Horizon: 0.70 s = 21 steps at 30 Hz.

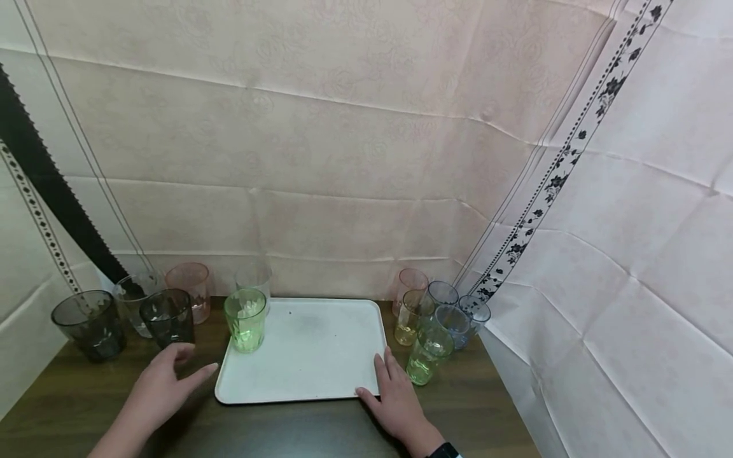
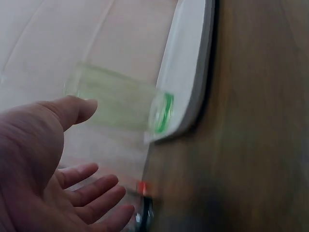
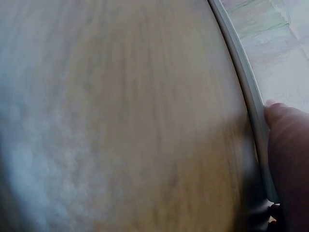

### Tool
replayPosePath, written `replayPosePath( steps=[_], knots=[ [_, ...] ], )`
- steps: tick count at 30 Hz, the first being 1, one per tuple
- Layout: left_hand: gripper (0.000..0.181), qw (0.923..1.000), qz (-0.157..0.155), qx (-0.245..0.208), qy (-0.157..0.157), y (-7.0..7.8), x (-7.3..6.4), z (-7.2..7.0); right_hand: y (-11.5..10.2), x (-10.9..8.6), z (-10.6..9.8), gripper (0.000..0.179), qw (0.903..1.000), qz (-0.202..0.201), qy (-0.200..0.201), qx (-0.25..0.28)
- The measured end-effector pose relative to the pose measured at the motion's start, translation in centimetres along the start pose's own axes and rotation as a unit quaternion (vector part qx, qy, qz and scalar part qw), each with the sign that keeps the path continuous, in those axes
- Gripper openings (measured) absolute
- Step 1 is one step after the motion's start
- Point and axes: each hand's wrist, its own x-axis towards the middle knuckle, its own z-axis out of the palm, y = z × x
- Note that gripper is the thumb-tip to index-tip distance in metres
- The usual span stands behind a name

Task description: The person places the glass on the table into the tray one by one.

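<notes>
A white rectangular tray [image 1: 309,356] lies on the wooden table, and a green glass [image 1: 246,321] stands upright at its back left corner. My left hand [image 1: 163,385] is held left of the tray, thumb and fingers spread, holding nothing. Nearest to it is a small dark glass [image 1: 168,318]. In the left wrist view the palm [image 2: 29,164] faces the green glass [image 2: 120,101], with a gap between. My right hand [image 1: 395,397] rests at the tray's front right corner, thumb on the rim and fingers straight along the side. Its thumb [image 3: 285,116] touches the tray edge in the right wrist view.
Left of the tray stand a larger dark glass [image 1: 91,327], a clear glass [image 1: 134,305] and a pink glass [image 1: 191,289]. Another clear glass [image 1: 254,275] is behind the green one. Right of the tray, several glasses crowd together, a green one [image 1: 426,356] in front. Patterned cloth [image 1: 343,159] hangs behind.
</notes>
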Motion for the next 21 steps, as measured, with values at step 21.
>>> replayPosePath(
  steps=[21],
  knots=[
    [0.098, 0.9450, -0.239, -0.083, 0.207, -8.9, 0.3, -4.2, -0.5, 0.0, -0.3, 0.088, 0.9999, -0.010, 0.010, -0.006]
  ],
)
